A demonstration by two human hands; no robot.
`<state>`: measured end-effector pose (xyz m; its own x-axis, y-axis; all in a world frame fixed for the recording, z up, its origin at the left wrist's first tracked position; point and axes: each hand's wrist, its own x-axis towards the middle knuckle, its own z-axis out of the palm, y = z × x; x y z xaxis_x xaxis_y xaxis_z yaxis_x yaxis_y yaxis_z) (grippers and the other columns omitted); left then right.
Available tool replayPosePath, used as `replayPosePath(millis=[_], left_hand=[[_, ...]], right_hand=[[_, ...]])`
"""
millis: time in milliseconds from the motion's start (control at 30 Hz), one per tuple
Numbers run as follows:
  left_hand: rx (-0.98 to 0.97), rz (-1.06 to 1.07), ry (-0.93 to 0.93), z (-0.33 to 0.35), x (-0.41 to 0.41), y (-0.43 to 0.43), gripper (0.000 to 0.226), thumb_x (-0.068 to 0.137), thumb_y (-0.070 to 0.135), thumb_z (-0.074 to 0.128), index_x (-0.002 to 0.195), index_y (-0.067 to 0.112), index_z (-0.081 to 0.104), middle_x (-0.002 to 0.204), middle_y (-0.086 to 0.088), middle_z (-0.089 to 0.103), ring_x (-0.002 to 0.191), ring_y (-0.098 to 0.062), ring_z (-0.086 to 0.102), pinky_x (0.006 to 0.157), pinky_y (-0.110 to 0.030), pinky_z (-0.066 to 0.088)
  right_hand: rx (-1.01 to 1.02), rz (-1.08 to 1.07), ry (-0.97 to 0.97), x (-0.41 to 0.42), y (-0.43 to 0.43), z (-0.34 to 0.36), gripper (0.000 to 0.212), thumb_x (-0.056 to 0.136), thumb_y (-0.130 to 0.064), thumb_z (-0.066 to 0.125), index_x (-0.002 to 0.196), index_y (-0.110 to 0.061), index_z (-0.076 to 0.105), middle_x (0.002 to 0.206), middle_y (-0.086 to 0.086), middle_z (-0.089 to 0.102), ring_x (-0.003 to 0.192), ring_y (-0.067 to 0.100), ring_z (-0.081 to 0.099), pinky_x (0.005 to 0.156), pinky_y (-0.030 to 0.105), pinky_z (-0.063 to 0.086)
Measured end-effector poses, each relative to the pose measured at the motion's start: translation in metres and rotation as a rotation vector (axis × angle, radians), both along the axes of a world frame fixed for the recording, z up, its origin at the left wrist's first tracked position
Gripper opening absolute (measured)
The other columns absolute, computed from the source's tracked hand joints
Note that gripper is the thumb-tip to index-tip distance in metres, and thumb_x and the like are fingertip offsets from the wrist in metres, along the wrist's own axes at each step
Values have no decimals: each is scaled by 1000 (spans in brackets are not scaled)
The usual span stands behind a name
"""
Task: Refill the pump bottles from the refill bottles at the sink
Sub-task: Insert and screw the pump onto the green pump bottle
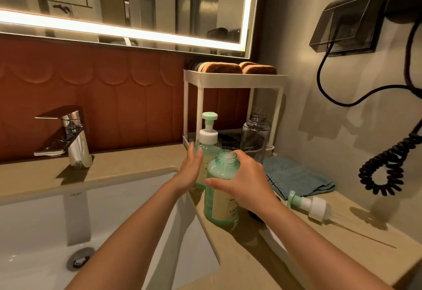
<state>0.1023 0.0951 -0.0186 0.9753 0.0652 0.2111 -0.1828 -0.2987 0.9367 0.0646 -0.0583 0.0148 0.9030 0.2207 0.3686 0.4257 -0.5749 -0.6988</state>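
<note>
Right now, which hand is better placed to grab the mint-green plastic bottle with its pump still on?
Left. The left hand lies open beside that mint-green plastic pump bottle, free; the right hand is wrapped round the open, pumpless green bottle.

1. Our right hand (246, 182) grips the uncapped green bottle (219, 200) round its shoulder; the bottle stands upright on the counter (251, 255) beside the sink (34, 232).
2. Our left hand (190, 170) rests with straight fingers against the pump bottle (209, 143) just behind.
3. A loose pump (308, 205) lies on its side to the right, near a folded blue cloth (296, 175).
4. A clear bottle (254, 138) stands open-topped at the white rack (235, 79).
</note>
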Motion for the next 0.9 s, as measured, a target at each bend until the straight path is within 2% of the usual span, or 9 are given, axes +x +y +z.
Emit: replayPosePath(millis=[167, 267, 400, 467, 533, 633, 700, 800, 900], left_hand=[[-43, 39, 34, -4, -8, -10, 115, 50, 99, 14, 147, 39, 2, 158, 8, 2, 145, -15, 0, 116, -54, 9], [-100, 31, 34, -3, -34, -21, 112, 52, 100, 17, 146, 39, 18, 156, 7, 17, 144, -14, 14, 116, -51, 15], [-52, 46, -9, 4, -89, -36, 94, 69, 87, 14, 148, 36, 11, 157, 11, 11, 144, -12, 9, 117, -49, 10], [-78, 15, 10, 6, -111, -39, 80, 80, 77, 12, 148, 35, 9, 157, 13, 5, 144, -8, 5, 117, -38, 8], [-116, -51, 30, 9, -129, -44, 64, 88, 59, 9, 145, 33, 20, 149, 18, 24, 134, 4, 23, 107, -19, 19], [-113, -136, 31, 9, -152, -60, 51, 94, 43, 7, 133, 30, 37, 116, 26, 48, 93, 25, 49, 76, 5, 37], [-157, -147, 17, 6, -159, -64, 56, 90, 49, 9, 130, 28, 42, 118, 19, 53, 97, 19, 53, 79, -1, 43], [-219, -148, 29, 4, -165, -63, 72, 85, 68, 12, 137, 27, 40, 136, 6, 51, 126, -7, 45, 109, -32, 34], [-255, -135, 40, 7, -171, -67, 77, 83, 74, 13, 138, 26, 39, 138, 4, 50, 129, -14, 43, 108, -40, 34]], right_hand=[[-20, -5, -27, -17, -9, -1, 70, 55, -53, 80, 113, -31, 48, 111, -8, 56, 103, 12, 53, 87, 37, 51], [-37, -25, -53, -31, -13, -2, 65, 57, -55, 79, 106, -31, 44, 106, -8, 51, 100, 12, 50, 83, 33, 50], [-70, -46, -72, -46, -18, -2, 67, 54, -61, 75, 103, -27, 45, 103, -5, 51, 98, 14, 51, 81, 35, 50], [-85, -51, -63, -53, -20, -1, 69, 55, -62, 75, 105, -26, 44, 105, -4, 50, 99, 15, 51, 80, 33, 50], [-110, -57, -65, -61, -22, 1, 70, 56, -63, 74, 106, -25, 43, 106, -4, 49, 99, 15, 50, 78, 31, 48], [-143, -45, -49, -73, -26, 4, 71, 56, -62, 74, 107, -24, 42, 108, -3, 48, 101, 15, 49, 76, 28, 45], [-156, -13, -15, -81, -30, 8, 71, 57, -59, 76, 108, -24, 42, 109, -4, 49, 102, 14, 49, 78, 28, 46], [-205, 56, 25, -92, -39, 13, 79, 58, -54, 79, 120, -23, 41, 118, -4, 48, 109, 13, 47, 88, 30, 45], [-205, 168, 56, -104, -51, 18, 82, 63, -43, 81, 131, -26, 39, 122, -10, 46, 112, 8, 44, 94, 27, 41]])
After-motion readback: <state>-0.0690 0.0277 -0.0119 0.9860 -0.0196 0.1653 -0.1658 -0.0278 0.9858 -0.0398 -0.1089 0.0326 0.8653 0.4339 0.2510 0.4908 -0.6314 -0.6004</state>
